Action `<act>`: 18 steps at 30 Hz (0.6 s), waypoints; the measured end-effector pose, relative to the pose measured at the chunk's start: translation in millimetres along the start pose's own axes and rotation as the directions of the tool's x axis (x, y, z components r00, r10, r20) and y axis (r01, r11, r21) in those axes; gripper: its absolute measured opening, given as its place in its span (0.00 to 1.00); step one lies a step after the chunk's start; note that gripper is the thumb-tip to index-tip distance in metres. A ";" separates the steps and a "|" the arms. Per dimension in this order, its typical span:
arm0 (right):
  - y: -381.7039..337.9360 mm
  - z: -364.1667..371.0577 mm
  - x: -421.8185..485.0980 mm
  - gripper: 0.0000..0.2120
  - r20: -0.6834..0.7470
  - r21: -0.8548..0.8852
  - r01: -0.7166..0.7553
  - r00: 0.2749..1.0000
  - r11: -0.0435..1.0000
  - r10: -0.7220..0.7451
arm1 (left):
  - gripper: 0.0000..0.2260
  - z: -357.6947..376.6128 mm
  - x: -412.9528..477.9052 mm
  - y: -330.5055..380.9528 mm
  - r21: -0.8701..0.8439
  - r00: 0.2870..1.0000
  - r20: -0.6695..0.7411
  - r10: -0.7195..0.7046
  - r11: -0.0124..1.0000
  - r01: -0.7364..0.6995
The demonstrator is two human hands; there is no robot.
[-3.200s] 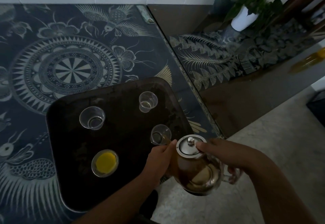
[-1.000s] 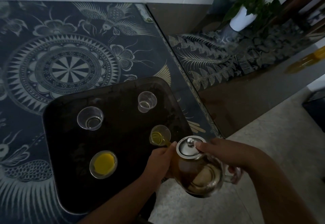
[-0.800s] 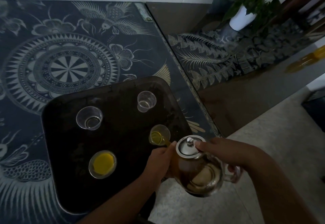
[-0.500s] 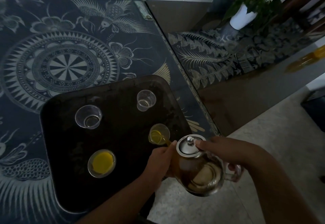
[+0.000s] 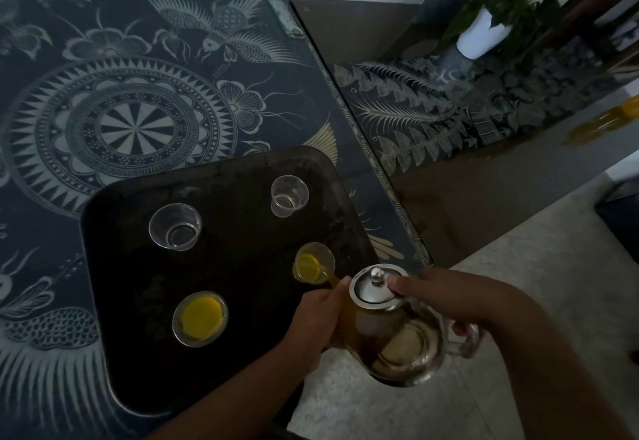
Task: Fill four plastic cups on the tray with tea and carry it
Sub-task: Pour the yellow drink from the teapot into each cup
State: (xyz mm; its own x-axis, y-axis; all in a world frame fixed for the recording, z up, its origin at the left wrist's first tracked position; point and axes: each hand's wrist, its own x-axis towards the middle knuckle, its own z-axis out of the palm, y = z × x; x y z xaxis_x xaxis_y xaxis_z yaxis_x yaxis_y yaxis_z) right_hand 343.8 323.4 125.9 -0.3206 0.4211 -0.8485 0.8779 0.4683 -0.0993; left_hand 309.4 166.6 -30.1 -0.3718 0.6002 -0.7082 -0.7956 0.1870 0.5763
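Cup at 3 o'clock on the tray now shows yellow tea; it was nearly empty 3 seconds back. Your right hand wraps the teapot handle, thumb on the lid; left hand cups its side. 2 cups filling or filled, 2 at 12 o'clock empty.

Dim, underexposed view; wide-angle edge warping.

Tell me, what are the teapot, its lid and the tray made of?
The teapot looks like clear glass: the tea shows through it. Its lid looks like shiny metal, with bright glints. The tray is dark and dull, maybe plastic or metal; the dim light leaves that unclear.
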 end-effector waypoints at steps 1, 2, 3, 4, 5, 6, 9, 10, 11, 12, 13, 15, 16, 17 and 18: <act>0.2 -0.5 -0.2 0.31 0.004 -0.003 0.000 1.000 1.000 0.000 | 0.19 0.6 -0.8 0.8 -0.005 1.000 0.002 -0.001 1.000 0.001; 0.1 -0.7 0.1 0.31 0.001 -0.004 0.000 1.000 1.000 0.000 | 0.19 0.7 -1.4 1.4 -0.009 1.000 0.003 -0.003 1.000 0.003; -0.2 -0.5 -0.1 0.30 -0.002 -0.004 -0.003 1.000 1.000 0.003 | 0.19 0.8 -2.0 2.3 -0.012 1.000 0.001 -0.004 1.000 0.004; -0.2 -0.4 0.3 0.29 -0.003 -0.009 -0.007 1.000 1.000 0.007 | 0.19 0.4 -1.7 2.5 -0.011 1.000 -0.003 -0.007 1.000 0.007; 0.1 -0.1 1.6 0.30 -0.006 -0.016 -0.011 1.000 1.000 0.011 | 0.19 -0.1 -1.5 2.8 -0.008 1.000 -0.006 -0.010 1.000 0.010; 0.0 0.1 2.4 0.32 -0.007 -0.022 -0.014 1.000 1.000 0.014 | 0.19 -0.7 -1.0 2.5 -0.004 1.000 -0.010 -0.013 1.000 0.013; -1.2 0.7 3.4 0.34 -0.009 -0.035 -0.021 1.000 0.999 0.021 | 0.20 -1.8 -0.8 1.3 -0.016 1.000 -0.010 -0.018 1.000 0.018; -1.1 0.5 3.5 0.34 -0.009 -0.040 -0.023 1.000 0.999 0.022 | 0.20 -2.3 -0.5 0.8 -0.019 1.000 -0.004 -0.020 1.000 0.020; -0.5 0.2 4.1 0.35 -0.011 -0.042 -0.024 1.000 0.999 0.024 | 0.20 -2.2 -0.1 0.3 -0.020 1.000 0.002 -0.018 1.000 0.018; 0.5 -0.3 5.0 0.35 -0.013 -0.042 -0.028 1.000 0.999 0.027 | 0.20 -2.3 0.5 0.0 -0.018 1.000 0.006 -0.018 1.000 0.018; 1.7 -0.9 5.8 0.35 -0.013 -0.045 -0.028 1.000 0.999 0.028 | 0.20 -1.9 0.7 -0.1 -0.018 1.000 0.007 -0.017 1.000 0.017; 3.8 -1.6 7.2 0.36 -0.013 -0.056 -0.018 1.000 0.998 0.017 | 0.20 -1.3 1.3 -0.5 -0.019 1.000 0.011 -0.013 1.000 0.013; 4.9 -1.6 7.6 0.36 -0.012 -0.054 -0.014 1.000 0.998 0.013 | 0.21 -1.1 1.4 -0.8 -0.016 1.000 0.013 -0.013 1.000 0.013; 5.7 -1.8 8.3 0.36 -0.011 -0.047 -0.009 1.000 0.999 0.008 | 0.21 -0.8 1.3 -0.9 -0.014 1.000 0.015 -0.012 1.000 0.013; 5.7 -1.7 7.8 0.35 -0.011 -0.038 -0.005 1.000 0.999 0.005 | 0.21 -0.8 1.8 -1.3 -0.011 1.000 0.014 -0.014 1.000 0.015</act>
State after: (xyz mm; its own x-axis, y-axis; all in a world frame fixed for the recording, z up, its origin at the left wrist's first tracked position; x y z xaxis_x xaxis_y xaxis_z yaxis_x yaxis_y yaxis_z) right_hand 345.7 330.6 119.6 -0.3204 0.4320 -0.8430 0.8654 0.4955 -0.0750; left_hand 309.3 166.8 -32.4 -0.3536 0.6082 -0.7107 -0.8059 0.1875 0.5615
